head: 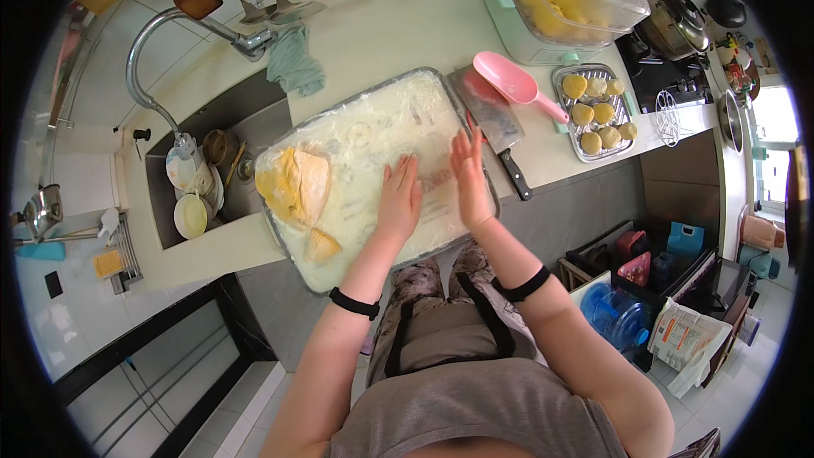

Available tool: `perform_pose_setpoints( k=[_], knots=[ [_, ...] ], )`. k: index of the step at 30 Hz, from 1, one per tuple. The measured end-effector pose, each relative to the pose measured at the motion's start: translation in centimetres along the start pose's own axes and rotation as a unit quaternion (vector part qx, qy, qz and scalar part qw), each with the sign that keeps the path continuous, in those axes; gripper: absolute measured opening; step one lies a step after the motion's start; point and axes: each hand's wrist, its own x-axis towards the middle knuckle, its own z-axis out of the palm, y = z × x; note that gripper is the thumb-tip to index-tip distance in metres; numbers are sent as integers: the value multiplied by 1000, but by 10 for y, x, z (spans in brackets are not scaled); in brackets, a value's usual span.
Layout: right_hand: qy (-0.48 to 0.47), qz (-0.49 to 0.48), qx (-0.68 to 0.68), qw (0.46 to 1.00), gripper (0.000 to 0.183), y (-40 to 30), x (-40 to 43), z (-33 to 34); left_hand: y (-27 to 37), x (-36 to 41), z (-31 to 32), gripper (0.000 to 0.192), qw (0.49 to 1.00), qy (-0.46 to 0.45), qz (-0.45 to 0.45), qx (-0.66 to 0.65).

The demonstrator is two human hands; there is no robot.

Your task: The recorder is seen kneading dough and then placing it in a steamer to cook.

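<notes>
My left hand [400,197] lies palm down, fingers together, on the floured board [362,133]; whether anything is under it is hidden. Near the board's right edge, my right hand [470,181] is tilted on its side with its fingers extended and nothing visible gripped. A large yellow dough mass [296,187] rests at the board's left, with a small dough piece [322,245] just below it. Right of the board lie a cleaver [493,108] and a pink plastic scoop [509,78], the scoop partly over the blade. Round dough balls [582,114] sit in a wire-patterned tray [588,154].
A sink [254,117] with stacked dishes [191,213] and a faucet [149,57] is at the left. A lidded clear steamer [553,6] stands behind the tray, beside a pot [674,22] on the stove. Cloths [296,60] and hanging utensils [286,9] are at the back.
</notes>
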Motion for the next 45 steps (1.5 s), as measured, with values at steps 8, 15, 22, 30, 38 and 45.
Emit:
perform_pose_setpoints(
  k=[8, 15, 22, 30, 38, 45],
  knots=[
    [-59, -5, -37, 998, 61, -2, -15, 1, -9, -11, -9, 49, 999, -12, 17, -29],
    [-111, -19, -81, 990, 58, 19, -3, 39, 18, -18, -4, 59, 872, 199, -147, -423],
    [-185, -118, -268, 938, 58, 24, -19, 53, 25, -7, -6, 61, 843, 156, -174, -485],
    [-182, -124, -291, 931, 61, 26, -31, 58, 27, 10, -12, 60, 813, 211, -157, -520],
    [-137, -146, -293, 935, 65, 25, 36, 67, 24, -8, -2, 61, 809, 138, -176, -543],
    [-79, -144, -359, 919, 61, 39, 16, 60, 4, 38, -2, 62, 726, 162, -130, -655]
  ],
)
